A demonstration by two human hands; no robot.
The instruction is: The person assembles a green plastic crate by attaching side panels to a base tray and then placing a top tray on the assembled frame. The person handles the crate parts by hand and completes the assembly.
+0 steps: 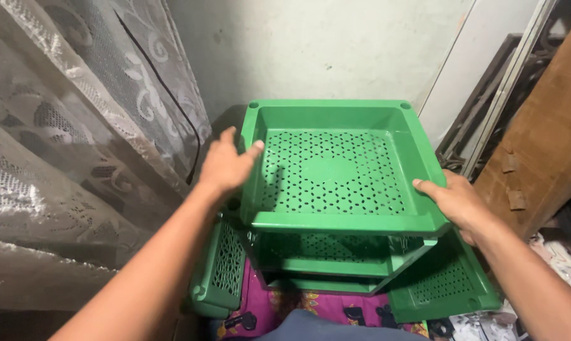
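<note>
A green plastic rack tray [333,120] with a perforated bottom sits on top of a stack of like green shelves. My left hand [225,164] grips its left rim, thumb over the edge. My right hand [457,201] holds the right front corner of the same tray. A lower green shelf [323,256] shows beneath it. Two more green perforated panels lean at the sides, one at the lower left [219,271] and one at the lower right [443,284].
A lace curtain [71,145] hangs close on the left. A pale wall [323,50] stands behind the rack. A brown wooden board [538,145] and dark metal frames [481,113] lean at the right. A purple patterned cloth [298,306] lies below.
</note>
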